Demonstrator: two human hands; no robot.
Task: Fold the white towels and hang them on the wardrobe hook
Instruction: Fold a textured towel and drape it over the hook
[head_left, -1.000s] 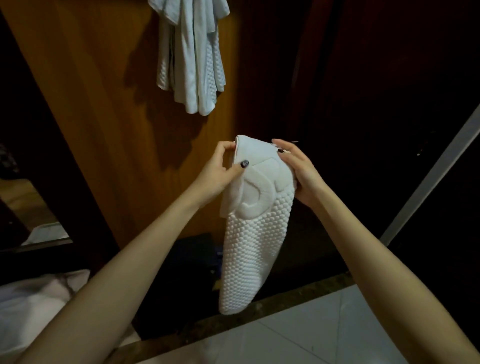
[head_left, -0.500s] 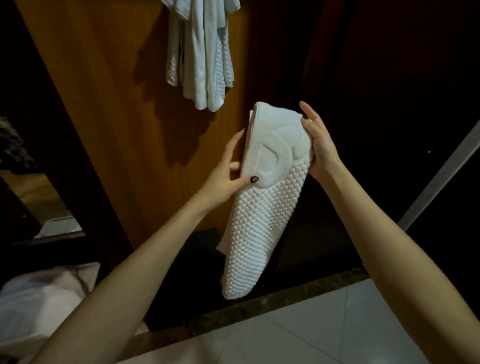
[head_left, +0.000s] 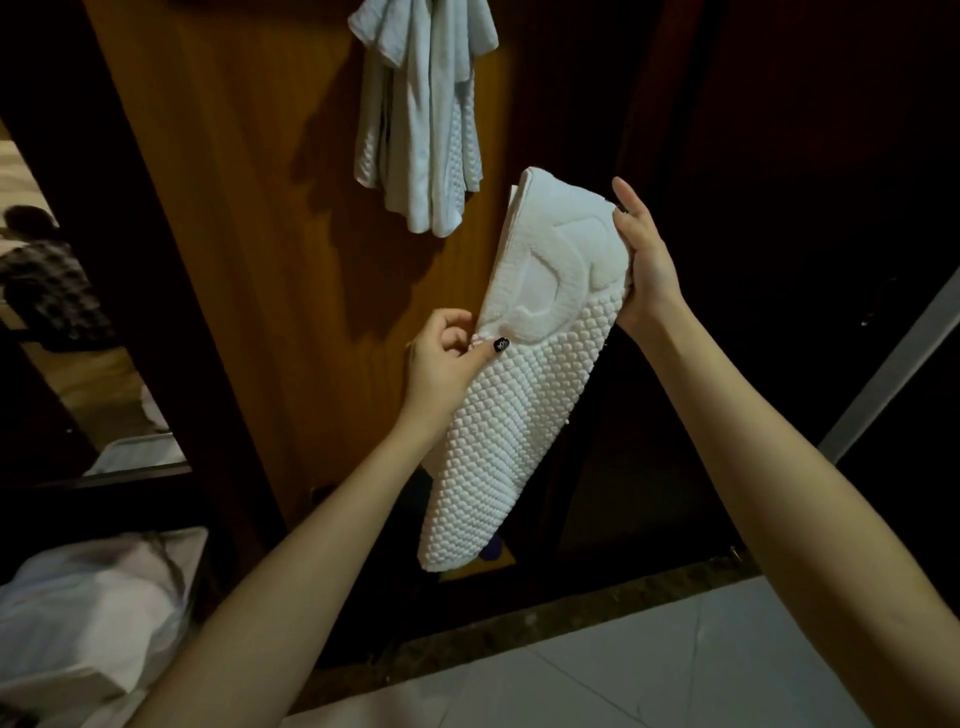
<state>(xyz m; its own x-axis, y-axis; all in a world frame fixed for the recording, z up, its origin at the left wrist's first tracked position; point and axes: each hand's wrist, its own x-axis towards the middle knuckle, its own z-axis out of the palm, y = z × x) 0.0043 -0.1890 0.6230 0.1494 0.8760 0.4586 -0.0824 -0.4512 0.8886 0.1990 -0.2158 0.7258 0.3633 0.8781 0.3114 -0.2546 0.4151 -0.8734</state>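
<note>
While a bundle of white towels (head_left: 423, 114) hangs against the wooden wardrobe panel (head_left: 249, 218), its hook hidden behind the cloth, both hands hold a folded white towel (head_left: 524, 364) up just below and right of it. The left hand (head_left: 441, 358) pinches the towel's left edge between thumb and fingers; the right hand (head_left: 644, 260) wraps its upper right side. White linen (head_left: 88, 618) lies at lower left.

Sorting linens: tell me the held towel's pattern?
Folded towel: white, raised bubble texture, embossed curved motif on top; head view.
</note>
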